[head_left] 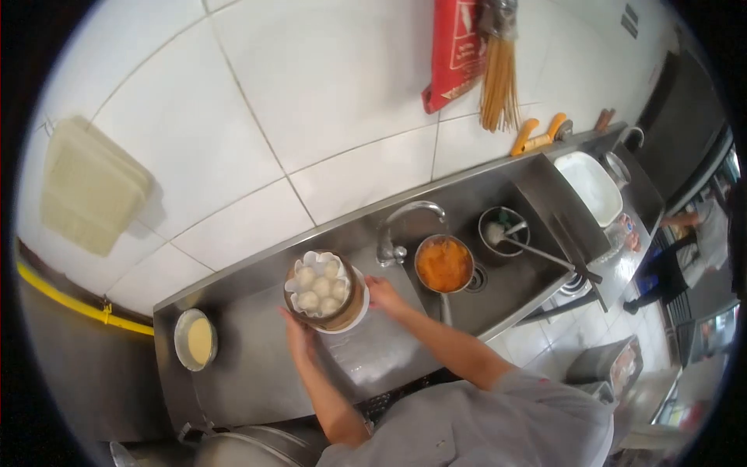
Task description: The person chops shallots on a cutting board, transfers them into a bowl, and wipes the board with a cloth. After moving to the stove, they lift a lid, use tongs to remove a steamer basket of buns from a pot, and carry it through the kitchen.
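A round bamboo steamer (352, 310) sits on a white plate (340, 331) above the steel counter. Pale round buns (317, 289) fill its top, lined with white paper that rises in folds round the edge. My left hand (298, 333) grips the near left side of the steamer and plate. On the opposite side, my right hand (381, 293) holds the rim, its fingers partly hidden behind it.
A bowl of yellow liquid (200, 341) stands on the counter (249, 389) at left. Right of the faucet (385, 241), the sink holds a pan of orange food (444, 265) and a pot with utensils (503, 231). Another person (704, 241) stands far right.
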Available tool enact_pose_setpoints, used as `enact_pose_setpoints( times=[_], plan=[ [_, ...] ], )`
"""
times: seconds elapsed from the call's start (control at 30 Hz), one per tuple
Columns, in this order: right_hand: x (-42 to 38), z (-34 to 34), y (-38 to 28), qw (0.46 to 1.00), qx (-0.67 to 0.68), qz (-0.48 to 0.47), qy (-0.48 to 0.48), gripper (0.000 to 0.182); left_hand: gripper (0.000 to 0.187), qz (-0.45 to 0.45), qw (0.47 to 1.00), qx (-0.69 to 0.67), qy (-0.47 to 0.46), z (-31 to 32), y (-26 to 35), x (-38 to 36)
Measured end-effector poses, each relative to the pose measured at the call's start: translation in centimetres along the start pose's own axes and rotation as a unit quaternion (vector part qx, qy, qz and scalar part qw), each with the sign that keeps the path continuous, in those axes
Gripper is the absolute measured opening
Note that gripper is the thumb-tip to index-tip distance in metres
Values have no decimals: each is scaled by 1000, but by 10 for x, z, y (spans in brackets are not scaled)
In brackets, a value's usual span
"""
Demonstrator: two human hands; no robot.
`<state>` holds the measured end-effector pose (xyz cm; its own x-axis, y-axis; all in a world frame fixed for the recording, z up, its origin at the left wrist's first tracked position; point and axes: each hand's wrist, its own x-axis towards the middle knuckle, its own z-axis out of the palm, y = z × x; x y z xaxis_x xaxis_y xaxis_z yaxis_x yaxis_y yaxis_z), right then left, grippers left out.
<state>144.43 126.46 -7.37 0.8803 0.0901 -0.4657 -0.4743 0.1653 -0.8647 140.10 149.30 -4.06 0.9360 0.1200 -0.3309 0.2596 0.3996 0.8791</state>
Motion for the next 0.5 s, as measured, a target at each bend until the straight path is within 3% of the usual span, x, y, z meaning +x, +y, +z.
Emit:
enact_pose_setpoints(
  times=[0.03,0.1,0.23,0.33,0.4,0.5],
  plan=[
    [11,-2,8,1000,4,-1,4,51,95,-2,1000,4,-4,-9,-5,8],
    [27,-2,18,990,-139,-36,7,38,95,-32,999,35,-14,-24,-8,22],
    [13,0,18,983,-153,-81,58,29,93,-94,990,101,15,-2,20,2],
    [-8,-3,15,994,-73,-49,61,26,92,-96,991,87,-45,1,15,-8],
    [-30,-10,13,999,-17,-27,5,33,90,-68,992,108,18,4,14,-19],
    [-58,-23,30,996,46,-80,6,37,85,-92,987,131,-11,6,27,-39]
  ],
)
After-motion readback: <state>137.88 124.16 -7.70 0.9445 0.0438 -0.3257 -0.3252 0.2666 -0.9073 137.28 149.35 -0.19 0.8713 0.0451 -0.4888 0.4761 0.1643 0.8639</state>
